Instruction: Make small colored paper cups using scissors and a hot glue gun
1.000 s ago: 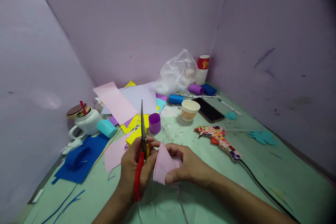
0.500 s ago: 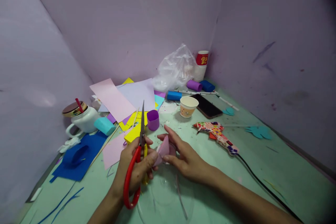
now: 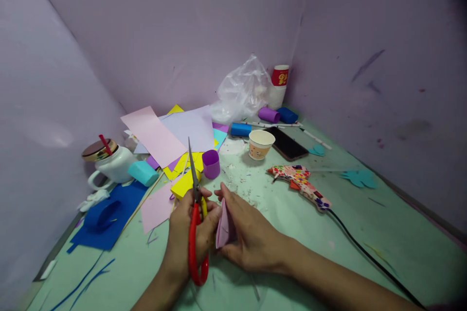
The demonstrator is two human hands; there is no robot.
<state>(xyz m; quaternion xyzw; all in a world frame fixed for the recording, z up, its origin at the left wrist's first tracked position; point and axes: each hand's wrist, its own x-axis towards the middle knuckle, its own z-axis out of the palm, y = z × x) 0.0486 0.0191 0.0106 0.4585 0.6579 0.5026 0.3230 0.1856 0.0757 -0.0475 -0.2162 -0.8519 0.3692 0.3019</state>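
My left hand (image 3: 193,223) is closed round a pair of scissors (image 3: 199,248) with red handles, the blades pointing up and away from me. Its thumb reaches to the edge of a folded piece of pink paper (image 3: 224,228). My right hand (image 3: 251,233) grips that pink paper between thumb and fingers; part of the paper is hidden behind the hand. Just beyond my left fingers lies a folded yellow paper piece (image 3: 185,184). A purple paper ring (image 3: 210,164) stands a little farther off.
To the right lies a flower-patterned hot glue gun (image 3: 299,182) with a black cord. A paper cup (image 3: 261,145) and a phone (image 3: 286,145) are farther back. At left stand a white mug (image 3: 116,165) and a blue paper sheet (image 3: 105,228). Pink and lilac sheets (image 3: 155,136) pile up behind.
The pink paper has turned and now stands narrower and more upright in my right hand. The scissors have swung slightly, handles moving right. The view has shifted a little.
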